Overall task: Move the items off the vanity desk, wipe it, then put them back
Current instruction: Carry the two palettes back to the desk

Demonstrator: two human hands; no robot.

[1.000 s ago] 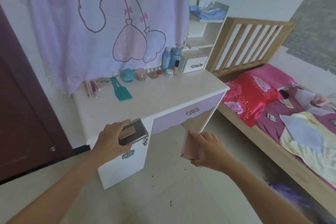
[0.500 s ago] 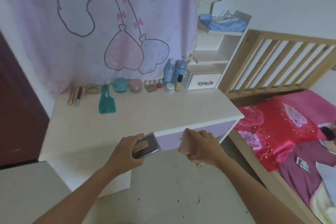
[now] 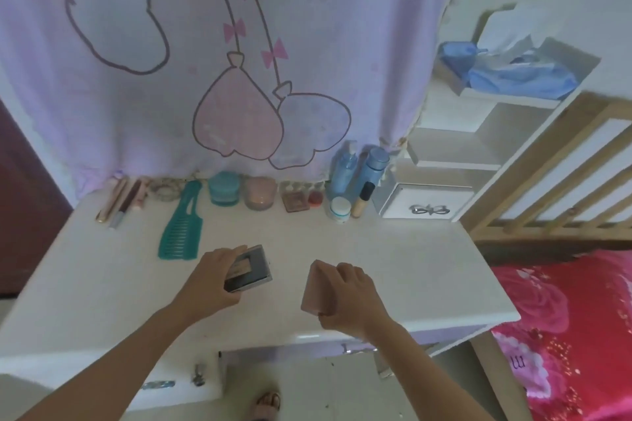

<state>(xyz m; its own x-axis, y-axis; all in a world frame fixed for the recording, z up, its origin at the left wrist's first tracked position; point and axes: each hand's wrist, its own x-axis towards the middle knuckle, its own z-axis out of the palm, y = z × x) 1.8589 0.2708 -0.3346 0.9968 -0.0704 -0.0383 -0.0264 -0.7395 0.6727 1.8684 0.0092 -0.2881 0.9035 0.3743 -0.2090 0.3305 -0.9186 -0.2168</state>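
Bare desk (image 3: 427, 270) opens right of the right hand (image 3: 349, 297) and left of the left hand (image 3: 212, 284). Beyond both, a comb (image 3: 179, 232), jars (image 3: 224, 189) and bottles (image 3: 345, 169) line the back edge.

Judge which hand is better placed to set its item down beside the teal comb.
Left, probably: the left hand, gripping the dark case, is just right of the teal comb; the right hand, holding the pink box, is farther away.

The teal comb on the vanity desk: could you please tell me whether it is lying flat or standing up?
Lying flat: the teal comb lies on the desk top, handle toward the curtain.
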